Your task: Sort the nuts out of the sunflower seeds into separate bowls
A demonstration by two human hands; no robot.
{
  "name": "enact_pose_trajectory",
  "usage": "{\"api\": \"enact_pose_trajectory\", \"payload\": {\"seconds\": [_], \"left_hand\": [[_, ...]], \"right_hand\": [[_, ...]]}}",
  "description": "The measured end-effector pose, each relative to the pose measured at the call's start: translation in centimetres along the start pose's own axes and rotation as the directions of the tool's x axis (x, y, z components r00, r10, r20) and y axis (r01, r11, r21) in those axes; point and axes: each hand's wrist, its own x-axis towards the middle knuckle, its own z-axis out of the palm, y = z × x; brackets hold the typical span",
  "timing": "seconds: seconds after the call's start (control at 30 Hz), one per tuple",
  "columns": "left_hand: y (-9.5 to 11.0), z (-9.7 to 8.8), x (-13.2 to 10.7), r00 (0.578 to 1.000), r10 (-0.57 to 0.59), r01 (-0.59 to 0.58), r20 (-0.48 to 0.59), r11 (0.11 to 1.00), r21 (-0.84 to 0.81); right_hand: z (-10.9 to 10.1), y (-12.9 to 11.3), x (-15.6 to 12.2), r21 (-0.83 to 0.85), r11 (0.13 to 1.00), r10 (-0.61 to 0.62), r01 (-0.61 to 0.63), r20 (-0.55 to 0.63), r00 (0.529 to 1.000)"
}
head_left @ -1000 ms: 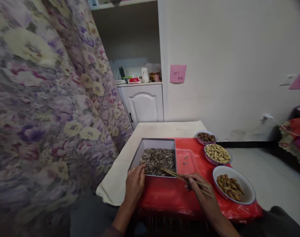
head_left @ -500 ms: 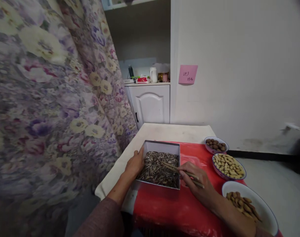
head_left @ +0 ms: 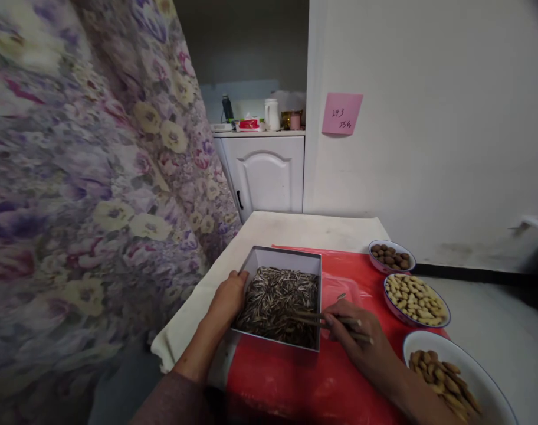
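From my head the only camera looks forward and down, taking in my left hand [head_left: 228, 300], right hand [head_left: 356, 332] and the box [head_left: 291, 258] close below, the curtain [head_left: 87, 200] leftward, and the cabinet [head_left: 269, 180] and wall [head_left: 432, 130] farther ahead.

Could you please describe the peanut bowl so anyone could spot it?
At the table, find the red sheet and follow its right side. There, the peanut bowl stands between a bowl of dark round nuts behind and a bowl of long brown nuts in front. Its pale yellow peanuts set it apart.
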Motion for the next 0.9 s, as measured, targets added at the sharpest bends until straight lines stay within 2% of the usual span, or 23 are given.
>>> {"api": "enact_pose_trajectory", "payload": {"seconds": [0.6, 0.9], "left_hand": [[0.6, -0.5, -1.0, 1.000, -0.008, 0.009, -0.012, 1.000, 0.018], [0.6, -0.4, -0.9, 1.000, -0.008, 0.008, -0.017, 1.000, 0.029]], "right_hand": [[0.4, -0.4, -0.7, -0.099, 0.992, -0.081, 0.077, -0.033, 0.996], [1.2, 0.8, -0.2, -0.092, 0.995, -0.026, 0.023, -0.029, 0.999]]}}
